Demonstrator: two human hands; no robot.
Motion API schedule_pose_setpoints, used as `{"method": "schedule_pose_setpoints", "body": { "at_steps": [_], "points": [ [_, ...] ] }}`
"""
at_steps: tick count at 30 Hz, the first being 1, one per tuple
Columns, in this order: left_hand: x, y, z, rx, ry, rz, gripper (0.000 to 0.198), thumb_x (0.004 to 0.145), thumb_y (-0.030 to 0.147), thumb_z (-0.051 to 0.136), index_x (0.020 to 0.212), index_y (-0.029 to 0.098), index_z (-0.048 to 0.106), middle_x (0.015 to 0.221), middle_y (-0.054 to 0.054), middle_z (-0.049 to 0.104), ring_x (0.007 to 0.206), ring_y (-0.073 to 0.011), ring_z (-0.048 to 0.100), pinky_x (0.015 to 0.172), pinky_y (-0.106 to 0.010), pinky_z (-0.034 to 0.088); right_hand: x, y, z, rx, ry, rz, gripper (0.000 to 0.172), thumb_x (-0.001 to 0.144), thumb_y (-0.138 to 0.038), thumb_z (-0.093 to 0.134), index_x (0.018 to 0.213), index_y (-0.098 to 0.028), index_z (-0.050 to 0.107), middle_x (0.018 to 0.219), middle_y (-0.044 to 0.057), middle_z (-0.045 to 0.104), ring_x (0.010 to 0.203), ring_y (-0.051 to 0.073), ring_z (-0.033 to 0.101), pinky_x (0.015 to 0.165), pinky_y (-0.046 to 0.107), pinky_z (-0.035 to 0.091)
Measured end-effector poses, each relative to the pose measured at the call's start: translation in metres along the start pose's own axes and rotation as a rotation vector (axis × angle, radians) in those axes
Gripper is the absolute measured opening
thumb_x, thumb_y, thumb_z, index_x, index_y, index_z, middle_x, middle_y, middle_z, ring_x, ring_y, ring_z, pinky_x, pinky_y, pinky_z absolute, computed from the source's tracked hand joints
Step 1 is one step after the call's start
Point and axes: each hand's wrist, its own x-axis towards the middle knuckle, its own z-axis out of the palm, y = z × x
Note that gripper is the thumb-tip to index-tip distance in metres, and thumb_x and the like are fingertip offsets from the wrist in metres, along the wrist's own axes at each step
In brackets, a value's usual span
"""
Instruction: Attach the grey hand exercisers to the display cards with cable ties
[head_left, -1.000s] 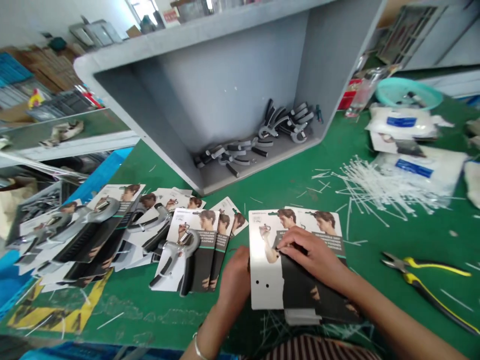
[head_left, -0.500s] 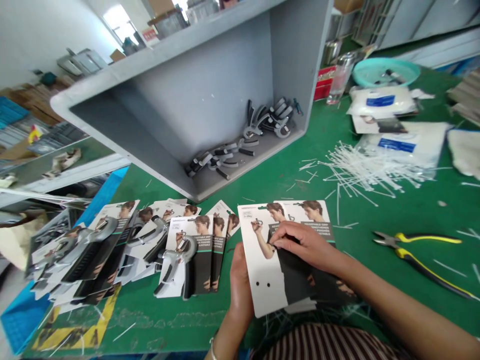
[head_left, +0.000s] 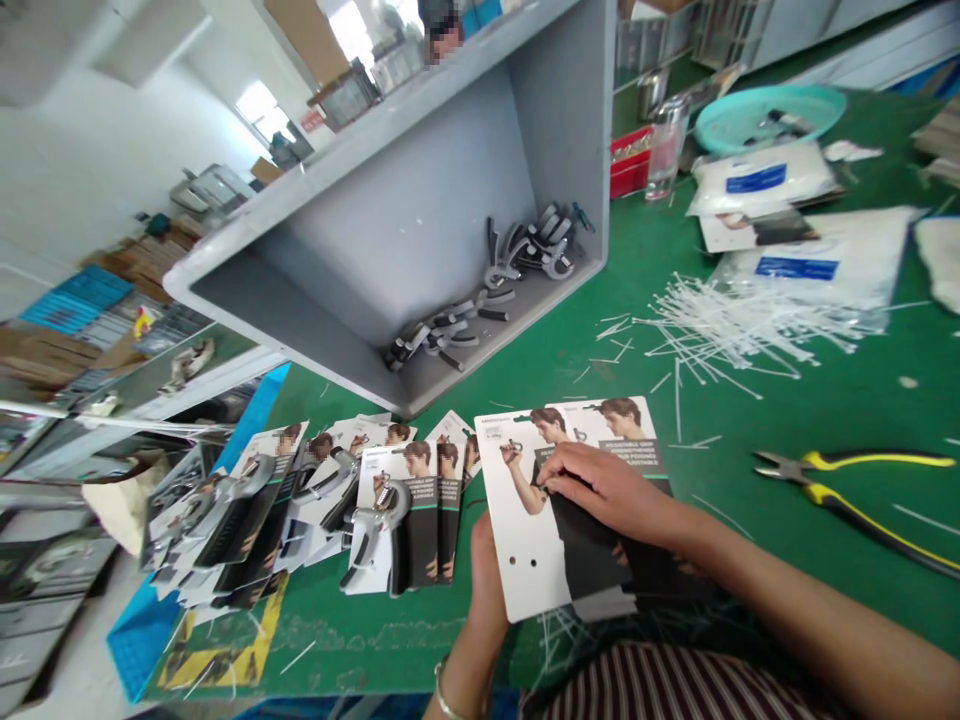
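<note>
Pressing bunched fingertips to the face of a printed card (head_left: pixel 510 535): right hand (head_left: pixel 611 490); cannot make out what, if anything, sits between them. Left hand (head_left: pixel 486 565) behind the same card's left edge, fingers hidden, grip cannot be told. Card tilted up at the tabletop's (head_left: pixel 555 355) near edge, two dark holes low on its pale side; second card (head_left: pixel 630 455) overlapped behind, to the right. Leftward, a carded hand grip (head_left: pixel 369 520), grey with black handles, then more carded grips (head_left: pixel 225 530) heaped toward the left edge; yellow-and-black tape (head_left: pixel 217 662) at the near-left corner. Beyond these, a grey bin (head_left: pixel 390 230), opening facing the near edge, loose grips (head_left: pixel 453 325) inside. Right of the cards: yellow-and-black pliers (head_left: pixel 817 490), handles spread. Farther from the near edge, scattered white ties (head_left: pixel 739 325), white packs (head_left: pixel 780 165), teal basin (head_left: pixel 727 115), clear bottle (head_left: pixel 663 160), red box (head_left: pixel 628 168).
</note>
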Motion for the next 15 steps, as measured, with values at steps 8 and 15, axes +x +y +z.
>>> {"method": "schedule_pose_setpoints", "body": {
  "at_steps": [8, 15],
  "points": [
    [0.007, 0.002, -0.006, -0.01, -0.009, 0.039, 0.008, 0.063, 0.021, 0.074, 0.067, 0.018, 0.068, 0.065, -0.002, 0.066, 0.069, -0.0216, 0.06, 0.065, -0.03, 0.049, -0.008, -0.007, -0.003, -0.065, -0.029, -0.132, 0.029, 0.096, -0.01, 0.04, 0.105, -0.022, 0.065, 0.101, 0.007, 0.063, 0.102, 0.021, 0.056, 0.091, 0.038, 0.046],
    [0.002, 0.017, -0.01, -0.378, -0.034, -0.063, 0.039, 0.075, 0.038, 0.072, 0.109, 0.019, 0.069, 0.105, -0.006, 0.073, 0.099, -0.0258, 0.066, 0.077, -0.029, 0.052, -0.012, -0.007, 0.006, -0.106, 0.037, -0.05, 0.01, 0.095, -0.024, 0.058, 0.099, -0.023, 0.067, 0.098, 0.004, 0.063, 0.1, 0.021, 0.055, 0.091, 0.036, 0.044]
  ]
}}
